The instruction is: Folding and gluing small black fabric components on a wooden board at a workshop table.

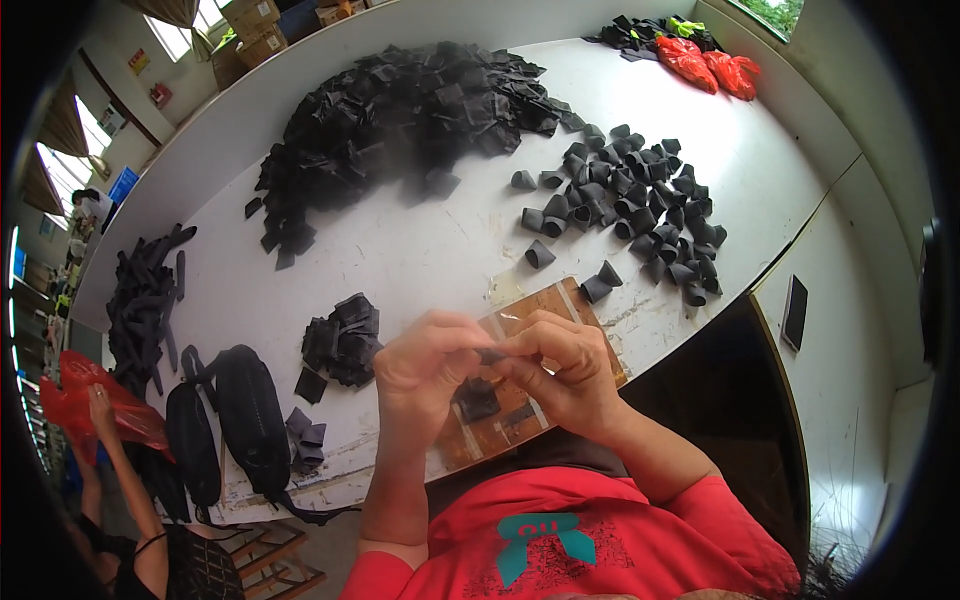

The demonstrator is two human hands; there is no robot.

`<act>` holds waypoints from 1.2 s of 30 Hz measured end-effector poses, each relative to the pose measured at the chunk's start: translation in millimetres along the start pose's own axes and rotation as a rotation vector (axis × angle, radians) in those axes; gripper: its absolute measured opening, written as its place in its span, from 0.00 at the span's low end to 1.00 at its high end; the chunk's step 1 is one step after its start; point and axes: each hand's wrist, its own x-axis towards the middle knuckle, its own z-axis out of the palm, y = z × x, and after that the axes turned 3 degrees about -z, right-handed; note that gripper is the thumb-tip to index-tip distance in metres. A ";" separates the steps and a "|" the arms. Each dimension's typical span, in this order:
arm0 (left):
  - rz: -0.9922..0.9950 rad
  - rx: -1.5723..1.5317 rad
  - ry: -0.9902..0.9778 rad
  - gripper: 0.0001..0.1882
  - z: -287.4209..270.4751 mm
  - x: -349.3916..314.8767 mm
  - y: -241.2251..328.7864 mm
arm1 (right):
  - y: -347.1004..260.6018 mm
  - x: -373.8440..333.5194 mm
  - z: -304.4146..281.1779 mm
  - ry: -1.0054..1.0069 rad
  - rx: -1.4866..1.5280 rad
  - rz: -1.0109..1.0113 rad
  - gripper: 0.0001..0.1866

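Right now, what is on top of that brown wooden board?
A dark fabric-like piece lies on the board. The left hand and right hand block other parts; anything there is hidden.

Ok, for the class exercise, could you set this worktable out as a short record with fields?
Left hand: the left hand pinches a small dark piece
Right hand: the right hand pinches the same piece
Beneath the hands: wooden board on a white table
Far side: large heap of flat black pieces
Right of heap: scattered curled black pieces
Far right corner: red plastic bags
Lower left: another person's hand at a red bag
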 end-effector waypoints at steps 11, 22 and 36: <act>0.136 0.232 0.087 0.08 -2.2 -1.7 -23.7 | 15.1 -14.5 22.4 0.299 -0.019 -0.189 0.05; 0.014 0.377 0.258 0.10 9.9 -27.4 -52.3 | 59.3 -158.8 0.7 0.078 -0.550 -0.082 0.09; -0.252 0.537 0.545 0.06 -67.3 -105.7 -123.9 | 220.7 -190.1 -6.7 0.011 -0.385 0.814 0.25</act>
